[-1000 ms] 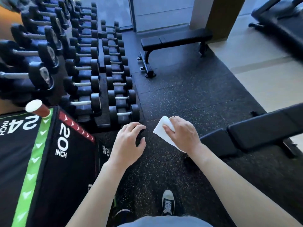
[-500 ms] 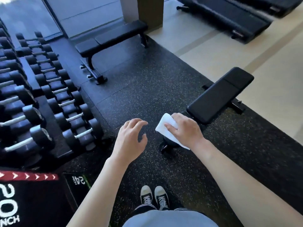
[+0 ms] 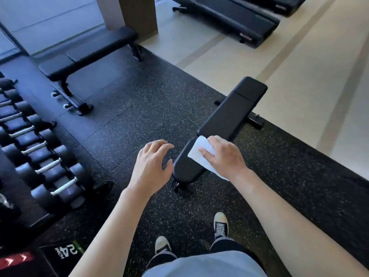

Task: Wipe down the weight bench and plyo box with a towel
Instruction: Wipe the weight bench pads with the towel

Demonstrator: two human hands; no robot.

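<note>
We reach both bare forearms forward over the speckled rubber floor [image 3: 139,124]. Our right hand [image 3: 223,154] lies palm down on a folded white towel [image 3: 197,151], fingers curled over its edge, holding it at the near seat pad of the weight bench [image 3: 229,118]; whether the cloth touches the pad we cannot tell. Our left hand [image 3: 151,162] hovers just left of that pad, fingers spread and loosely bent, holding nothing. The bench is long, with smooth matte black padding and rounded corners, angled away to the upper right. The plyo box [image 3: 60,256] shows only a black corner with white numerals at lower left. Chrome-handled dumbbells [image 3: 40,154] line the rack on the left.
</note>
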